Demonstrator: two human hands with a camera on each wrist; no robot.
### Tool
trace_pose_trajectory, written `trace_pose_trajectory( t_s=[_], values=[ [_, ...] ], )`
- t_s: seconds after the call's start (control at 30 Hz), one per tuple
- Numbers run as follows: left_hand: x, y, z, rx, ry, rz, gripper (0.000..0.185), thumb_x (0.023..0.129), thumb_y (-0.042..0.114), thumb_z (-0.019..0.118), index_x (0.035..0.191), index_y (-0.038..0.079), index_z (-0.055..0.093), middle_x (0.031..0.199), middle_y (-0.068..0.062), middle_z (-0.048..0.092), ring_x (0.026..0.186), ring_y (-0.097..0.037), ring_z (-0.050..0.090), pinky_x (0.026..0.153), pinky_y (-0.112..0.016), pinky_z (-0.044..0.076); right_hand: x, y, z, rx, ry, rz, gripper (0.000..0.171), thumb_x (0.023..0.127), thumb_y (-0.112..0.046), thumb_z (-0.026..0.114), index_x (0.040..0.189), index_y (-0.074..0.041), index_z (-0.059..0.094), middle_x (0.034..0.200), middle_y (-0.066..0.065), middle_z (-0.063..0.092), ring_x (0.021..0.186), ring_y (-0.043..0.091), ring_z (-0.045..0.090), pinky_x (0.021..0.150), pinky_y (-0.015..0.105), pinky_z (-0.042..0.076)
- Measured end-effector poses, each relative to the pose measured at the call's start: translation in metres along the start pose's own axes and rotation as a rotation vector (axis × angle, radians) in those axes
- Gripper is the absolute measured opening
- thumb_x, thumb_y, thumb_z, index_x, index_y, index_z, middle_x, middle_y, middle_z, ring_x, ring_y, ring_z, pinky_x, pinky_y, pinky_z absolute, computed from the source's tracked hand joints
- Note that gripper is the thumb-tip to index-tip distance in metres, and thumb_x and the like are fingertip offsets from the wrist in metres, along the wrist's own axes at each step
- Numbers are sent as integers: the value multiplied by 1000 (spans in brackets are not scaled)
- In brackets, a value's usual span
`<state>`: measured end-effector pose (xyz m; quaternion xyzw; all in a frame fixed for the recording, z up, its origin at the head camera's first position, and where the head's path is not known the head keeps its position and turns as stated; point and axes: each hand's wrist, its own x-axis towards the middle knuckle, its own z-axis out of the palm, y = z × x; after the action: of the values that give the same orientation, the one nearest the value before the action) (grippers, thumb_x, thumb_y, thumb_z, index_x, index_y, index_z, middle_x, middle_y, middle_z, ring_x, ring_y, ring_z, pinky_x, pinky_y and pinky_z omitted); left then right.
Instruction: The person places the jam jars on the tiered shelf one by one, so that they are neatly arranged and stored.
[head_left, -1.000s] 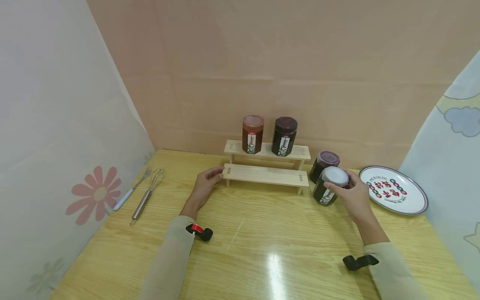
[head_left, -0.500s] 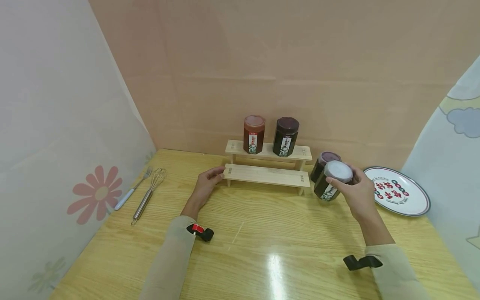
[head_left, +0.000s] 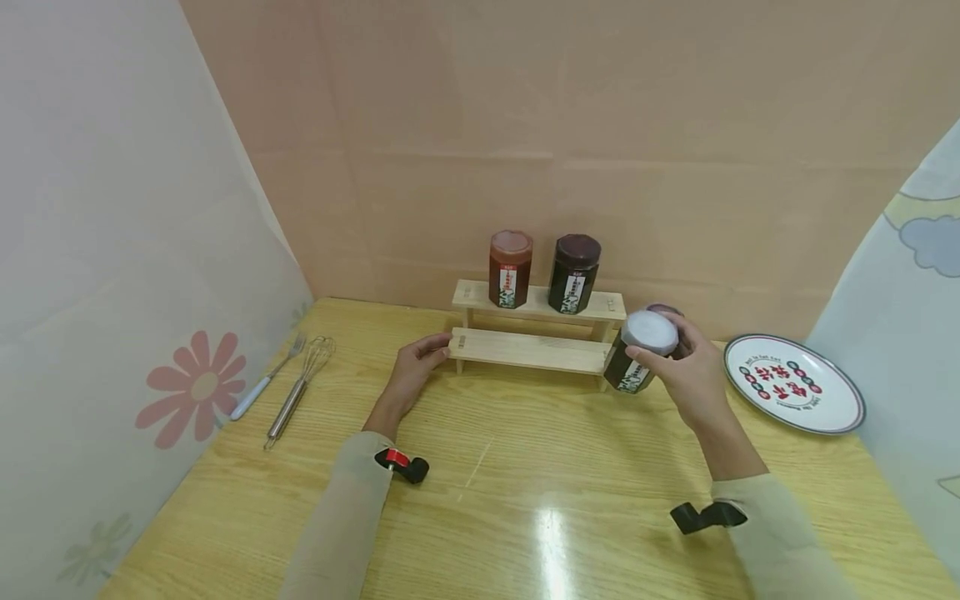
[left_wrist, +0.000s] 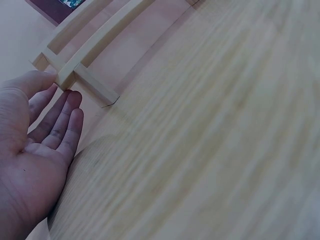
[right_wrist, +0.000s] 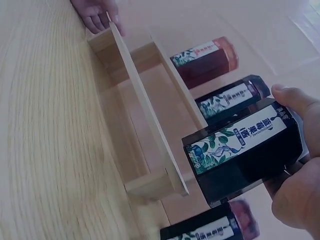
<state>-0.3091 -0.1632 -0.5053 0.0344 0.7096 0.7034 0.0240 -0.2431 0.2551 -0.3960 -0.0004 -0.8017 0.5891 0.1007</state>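
My right hand (head_left: pixel 696 383) grips a dark jam jar (head_left: pixel 628 367) by its whitish lid, lifted and tilted beside the right end of a two-step wooden shelf (head_left: pixel 525 348). Its blueberry label (right_wrist: pixel 240 137) shows in the right wrist view. At the shelf's left end my left hand (head_left: pixel 411 375) pinches the lower board between thumb and fingers. A reddish jam jar (head_left: pixel 509 283) and another dark jam jar (head_left: pixel 573 287) stand upright on the upper step. Behind the held jar, a purple-lidded jar (head_left: pixel 665 308) is mostly hidden; the right wrist view shows its label (right_wrist: pixel 215 231).
To the right lies an oval white plate (head_left: pixel 795 383) with red characters. A whisk (head_left: pixel 288 404) and a fork (head_left: pixel 262 383) with a pale handle lie on the left of the wooden table (head_left: pixel 487 500). A pinkish cloth wall (head_left: pixel 420 167) rises behind the shelf.
My right hand has raised the dark jam jar off the table, tilted it, then carried it left to the shelf's right end. The left hand stays at the shelf.
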Motion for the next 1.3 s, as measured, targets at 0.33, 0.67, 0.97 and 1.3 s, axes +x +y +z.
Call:
trace_pose_trajectory(
  t_s=[0.33,0.67,0.97,1.3],
  values=[
    [0,-2,1,1,5,11,38,101,17,68,137,8,66,143,-11,63,119,-11,60,96,-16,51,9,-13,33,43,-70,-51,77,87,-20,86,151,-8,46,141,5,54,128,12,55,93,8,51],
    [-1,-1,1,0,3,3,38,101,17,67,138,7,65,144,-12,62,121,-12,59,97,-16,50,17,-24,61,32,-103,-59,80,83,-29,89,151,-12,49,146,10,55,137,25,54,96,10,50],
    [0,0,2,-10,8,9,36,101,15,67,136,6,66,143,-12,63,122,-14,59,98,-17,51,21,-26,80,-2,-129,-9,86,82,-36,89,153,-14,46,149,10,55,137,26,55,110,38,50],
    [-1,0,1,5,-4,9,37,102,18,67,137,7,65,146,-10,62,125,-14,58,100,-18,50,28,-23,101,32,-162,-4,84,83,-29,89,153,-13,46,149,14,55,135,29,56,109,45,51]
  ],
)
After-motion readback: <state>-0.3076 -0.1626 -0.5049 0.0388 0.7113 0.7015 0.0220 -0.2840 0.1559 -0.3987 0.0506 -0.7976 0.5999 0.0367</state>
